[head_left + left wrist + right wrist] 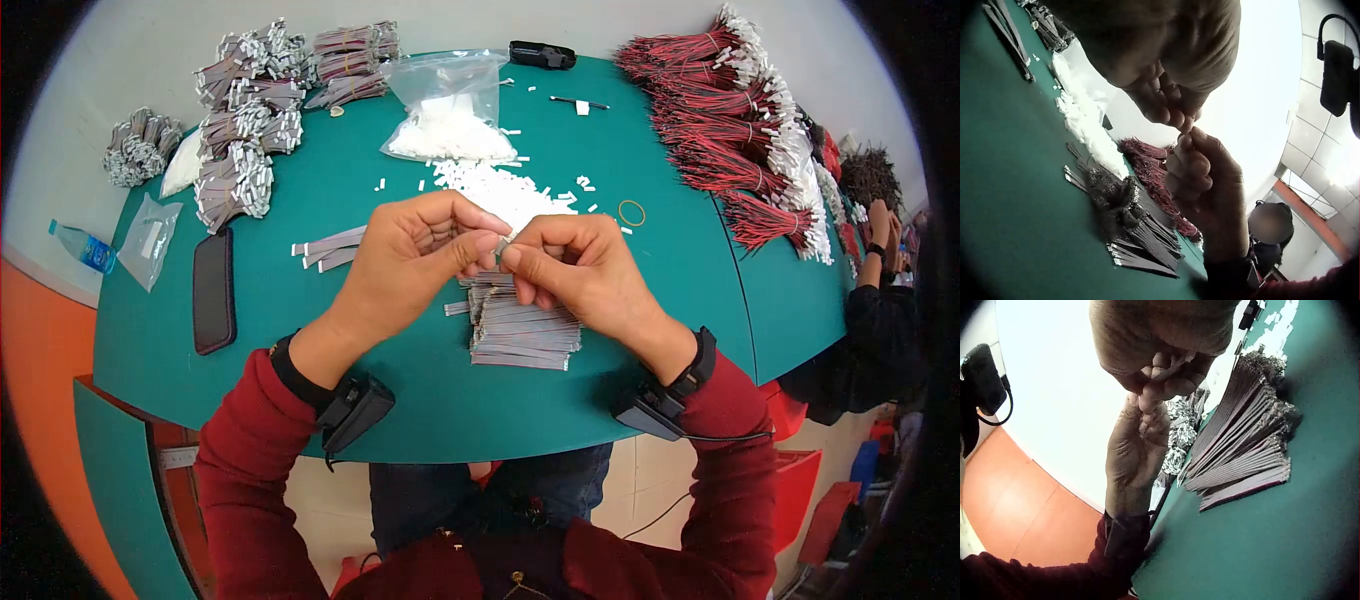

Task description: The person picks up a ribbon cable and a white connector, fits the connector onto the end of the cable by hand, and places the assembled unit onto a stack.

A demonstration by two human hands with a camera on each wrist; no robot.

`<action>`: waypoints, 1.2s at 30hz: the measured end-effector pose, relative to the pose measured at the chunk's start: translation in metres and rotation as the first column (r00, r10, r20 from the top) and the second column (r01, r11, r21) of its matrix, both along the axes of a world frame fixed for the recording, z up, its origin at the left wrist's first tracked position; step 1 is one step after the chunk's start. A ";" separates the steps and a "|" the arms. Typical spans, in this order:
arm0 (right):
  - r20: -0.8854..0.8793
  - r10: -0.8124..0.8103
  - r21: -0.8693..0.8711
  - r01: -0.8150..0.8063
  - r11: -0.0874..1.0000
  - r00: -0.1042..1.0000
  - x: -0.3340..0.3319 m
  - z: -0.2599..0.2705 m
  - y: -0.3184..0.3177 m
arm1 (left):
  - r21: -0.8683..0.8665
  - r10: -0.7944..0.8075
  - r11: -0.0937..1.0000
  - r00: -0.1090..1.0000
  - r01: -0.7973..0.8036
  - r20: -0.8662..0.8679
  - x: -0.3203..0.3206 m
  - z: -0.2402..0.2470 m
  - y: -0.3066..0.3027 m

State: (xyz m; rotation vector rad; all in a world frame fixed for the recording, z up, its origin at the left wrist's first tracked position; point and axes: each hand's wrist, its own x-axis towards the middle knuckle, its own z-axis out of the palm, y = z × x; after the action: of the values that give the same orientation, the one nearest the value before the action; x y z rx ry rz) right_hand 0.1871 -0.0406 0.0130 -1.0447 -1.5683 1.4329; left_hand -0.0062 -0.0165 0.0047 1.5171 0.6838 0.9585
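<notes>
Both hands meet above the green table, fingertips nearly touching. The left hand (415,250) pinches a small piece between thumb and forefinger, mostly covered by the fingers. From the other side the right hand (590,265) pinches with thumb and forefinger at the same small piece; in the right wrist view a pale strip shows within its curled fingers. Under the hands lies a stack of grey flat cables (525,325) with white ends. Just behind the hands spreads a pile of small white connectors (500,190).
A bag of white connectors (450,130) stands behind the pile. Bundled grey cables (235,185) and a phone (214,290) are at left, with a few loose cables (330,248) nearer. Red cable bundles (720,130) line the right, near a rubber band (631,212). Another person's arm (875,255) shows at far right.
</notes>
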 end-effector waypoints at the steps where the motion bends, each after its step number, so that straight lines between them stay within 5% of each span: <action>1: -0.001 0.000 0.003 0.000 1.000 1.000 0.000 0.000 0.000 | 0.016 0.003 1.000 1.000 -0.003 -0.006 0.000 0.000 -0.001; 16: 0.026 -0.028 0.064 0.026 0.998 0.999 -0.002 0.002 -0.004 | 0.050 0.027 0.998 0.999 -0.025 -0.028 0.002 0.001 -0.005; 22: 0.006 -0.023 0.043 0.023 0.999 1.000 -0.002 0.001 -0.004 | 0.199 0.085 0.977 0.996 -0.077 -0.030 0.005 -0.008 -0.004; 28: -0.049 -0.022 0.047 0.025 0.999 0.999 -0.001 0.000 -0.002 | 0.088 0.037 0.995 0.999 -0.040 0.031 0.003 0.002 0.000; 36: -0.033 0.013 0.067 -0.011 0.998 0.999 -0.002 -0.001 -0.001 | 0.156 -0.056 0.984 0.978 0.089 -0.200 -0.001 -0.002 -0.001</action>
State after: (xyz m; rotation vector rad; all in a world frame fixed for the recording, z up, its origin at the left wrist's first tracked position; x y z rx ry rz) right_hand 0.1851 -0.0416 0.0115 -0.9688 -1.5901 1.3890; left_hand -0.0072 -0.0176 0.0028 1.7870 0.6957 0.8341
